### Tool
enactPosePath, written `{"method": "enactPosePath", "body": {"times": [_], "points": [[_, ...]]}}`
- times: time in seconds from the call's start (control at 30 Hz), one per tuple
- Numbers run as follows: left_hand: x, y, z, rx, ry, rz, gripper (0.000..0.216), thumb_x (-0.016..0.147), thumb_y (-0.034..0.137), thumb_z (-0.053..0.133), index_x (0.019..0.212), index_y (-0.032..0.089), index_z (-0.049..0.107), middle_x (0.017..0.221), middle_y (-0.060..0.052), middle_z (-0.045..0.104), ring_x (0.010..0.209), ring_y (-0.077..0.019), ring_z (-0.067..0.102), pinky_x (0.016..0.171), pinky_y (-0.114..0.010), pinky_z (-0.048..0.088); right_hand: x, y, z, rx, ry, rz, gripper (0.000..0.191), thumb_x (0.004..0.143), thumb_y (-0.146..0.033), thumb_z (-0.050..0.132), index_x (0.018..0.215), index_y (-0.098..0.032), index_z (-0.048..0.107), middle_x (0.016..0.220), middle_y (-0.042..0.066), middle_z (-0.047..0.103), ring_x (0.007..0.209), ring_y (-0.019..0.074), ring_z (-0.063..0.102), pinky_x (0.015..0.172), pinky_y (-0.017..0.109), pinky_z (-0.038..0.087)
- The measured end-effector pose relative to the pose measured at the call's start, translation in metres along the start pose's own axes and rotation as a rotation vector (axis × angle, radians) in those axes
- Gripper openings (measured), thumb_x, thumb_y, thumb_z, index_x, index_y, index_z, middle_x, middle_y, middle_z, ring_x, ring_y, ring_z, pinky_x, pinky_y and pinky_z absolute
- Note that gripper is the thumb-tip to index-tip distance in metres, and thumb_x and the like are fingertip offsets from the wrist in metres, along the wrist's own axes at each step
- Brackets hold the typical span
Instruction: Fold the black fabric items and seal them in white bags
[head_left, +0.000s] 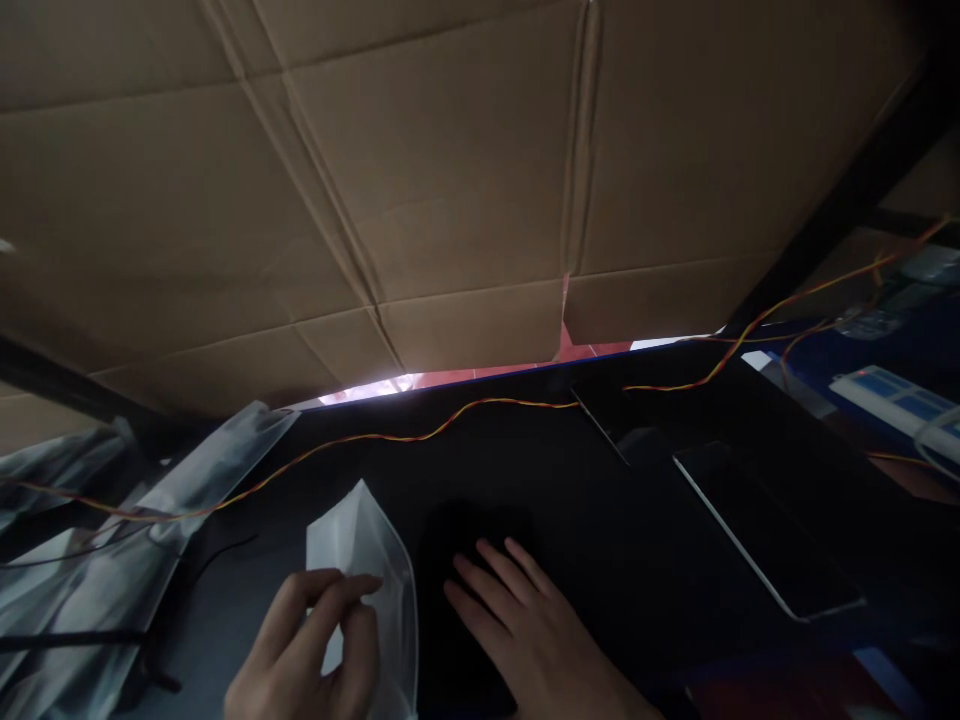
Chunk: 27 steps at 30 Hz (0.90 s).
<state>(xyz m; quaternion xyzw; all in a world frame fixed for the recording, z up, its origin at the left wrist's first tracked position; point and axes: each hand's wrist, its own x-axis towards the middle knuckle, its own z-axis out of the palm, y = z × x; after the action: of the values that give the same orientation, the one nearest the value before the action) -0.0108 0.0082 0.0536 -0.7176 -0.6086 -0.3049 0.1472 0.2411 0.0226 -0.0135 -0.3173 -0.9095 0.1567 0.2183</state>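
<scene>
My left hand (311, 640) pinches a translucent white plastic bag (394, 600) at the front of the black table. The bag stands partly upright, its pointed top edge tilted away from me. To its right, my right hand (517, 610) lies palm down with its fingers stretched out. It rests on a very dark, flat thing (465, 530), too dim to make out. That dark thing lies close beside the bag's right edge.
A black phone-like slab (772, 530) lies at the right, with a smaller dark slab (611, 415) behind it. A red-yellow twisted wire (360, 437) crosses the table. Plastic bags (180, 500) lie at the left; a power strip (900, 400) is far right. Cardboard (450, 180) stands behind.
</scene>
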Motion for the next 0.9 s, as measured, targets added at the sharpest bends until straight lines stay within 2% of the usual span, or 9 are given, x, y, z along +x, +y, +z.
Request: {"method": "enactPosePath", "body": {"times": [0.13,0.2,0.27,0.33,0.43,0.53,0.7,0.8,0.9], "points": [[0.001,-0.004,0.004,-0.015,-0.04,0.015,0.025,0.103,0.023,0.055,0.094,0.028,0.078,0.097,0.0,0.072,0.077,-0.0133,0.076,0.065,-0.023,0.055,-0.027,-0.006,0.025,-0.122,0.257,-0.071,0.027,0.109,-0.027,0.063,0.135,-0.025,0.071,0.119,-0.001,0.086,0.115,0.0219,0.08,0.114,0.038,0.059],[0.001,-0.003,0.01,-0.104,-0.049,0.017,0.025,0.101,0.022,0.056,0.092,0.028,0.079,0.096,-0.001,0.073,0.079,-0.0145,0.077,0.065,-0.022,0.057,-0.038,-0.007,0.024,-0.061,0.38,-0.076,0.024,0.111,-0.02,0.056,0.123,-0.028,0.075,0.102,-0.005,0.088,0.098,0.0168,0.084,0.103,0.031,0.064],[0.0,0.001,0.017,-0.212,-0.091,0.009,0.023,0.099,0.021,0.058,0.09,0.028,0.079,0.096,-0.002,0.073,0.082,-0.0162,0.078,0.066,-0.021,0.06,-0.041,-0.007,0.011,0.02,0.482,0.005,0.025,0.112,-0.023,0.052,0.123,-0.026,0.073,0.099,-0.003,0.087,0.09,0.0179,0.085,0.093,0.032,0.068],[-0.001,0.006,0.024,-0.294,-0.133,0.011,0.023,0.099,0.022,0.059,0.09,0.028,0.079,0.094,-0.002,0.074,0.087,-0.0182,0.079,0.07,-0.022,0.064,-0.035,-0.006,-0.008,0.075,0.62,0.157,0.025,0.109,-0.024,0.054,0.128,-0.024,0.07,0.103,0.003,0.087,0.091,0.0224,0.085,0.087,0.036,0.07],[-0.004,0.016,0.033,-0.369,-0.158,0.04,0.021,0.098,0.021,0.059,0.091,0.029,0.078,0.089,0.0,0.074,0.086,-0.0185,0.08,0.091,-0.028,0.066,-0.018,-0.009,-0.028,0.098,0.762,0.281,0.035,0.103,-0.017,0.059,0.136,-0.025,0.064,0.112,0.007,0.085,0.104,0.0259,0.084,0.088,0.04,0.07],[-0.009,0.025,0.042,-0.435,-0.134,0.026,0.019,0.098,0.02,0.058,0.101,0.028,0.075,0.094,0.0,0.076,0.09,-0.0186,0.081,0.103,-0.031,0.063,-0.003,-0.015,-0.027,0.084,0.612,0.231,0.046,0.097,-0.014,0.064,0.142,-0.025,0.062,0.119,0.006,0.083,0.112,0.0272,0.08,0.102,0.046,0.066],[-0.018,0.034,0.054,-0.52,-0.063,-0.118,0.015,0.105,0.019,0.054,0.11,0.027,0.066,0.096,0.0,0.076,0.097,-0.0181,0.08,0.109,-0.033,0.06,0.008,-0.017,-0.017,0.036,0.065,0.268,0.05,0.084,-0.032,0.091,0.13,-0.023,0.075,0.133,0.01,0.078,0.126,0.0383,0.071,0.109,0.058,0.06],[-0.019,0.037,0.054,-0.571,-0.067,-0.17,0.012,0.108,0.023,0.052,0.111,0.027,0.063,0.093,0.001,0.075,0.089,-0.0172,0.079,0.102,-0.032,0.063,0.011,-0.012,-0.037,0.109,-0.157,0.181,0.052,0.098,-0.044,0.078,0.143,-0.019,0.07,0.156,0.013,0.066,0.157,0.0398,0.046,0.131,0.062,0.038],[-0.015,0.041,0.049,-0.607,-0.109,-0.181,0.012,0.109,0.026,0.053,0.113,0.026,0.065,0.096,-0.001,0.076,0.085,-0.0176,0.079,0.083,-0.027,0.066,0.017,-0.007,-0.063,0.286,-0.261,0.038,0.061,0.109,-0.044,0.062,0.164,-0.018,0.052,0.172,0.011,0.052,0.17,0.0291,0.023,0.141,0.051,0.013]]}}
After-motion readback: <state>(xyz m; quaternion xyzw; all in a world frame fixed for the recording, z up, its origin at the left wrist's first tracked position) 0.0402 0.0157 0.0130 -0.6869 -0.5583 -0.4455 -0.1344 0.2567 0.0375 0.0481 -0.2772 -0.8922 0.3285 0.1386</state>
